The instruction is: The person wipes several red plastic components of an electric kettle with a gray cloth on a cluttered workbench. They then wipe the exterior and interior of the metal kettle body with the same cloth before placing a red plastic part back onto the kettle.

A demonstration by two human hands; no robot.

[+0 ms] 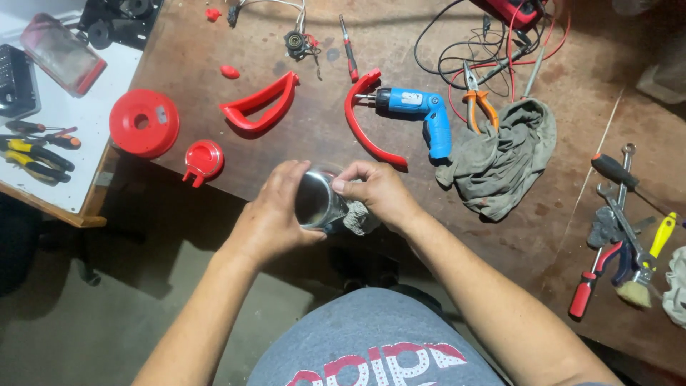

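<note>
Hands: left (275,214) grips metal cup (318,200) at tabletop (300,143) edge; right (379,193) pinches grey rag (361,218) against it. Wiping apparently underway; red parts (261,107) and drill (421,114) lie untouched.

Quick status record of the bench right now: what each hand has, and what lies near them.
left hand: wrapped around shiny metal cup, open end facing camera
right hand: fingers on the cup's rim, grey rag piece beneath
nearest tools: blue electric screwdriver, curved red plastic strip, orange-handled pliers
left of hands: red round cover, small red cap
surface: brown workbench
</note>
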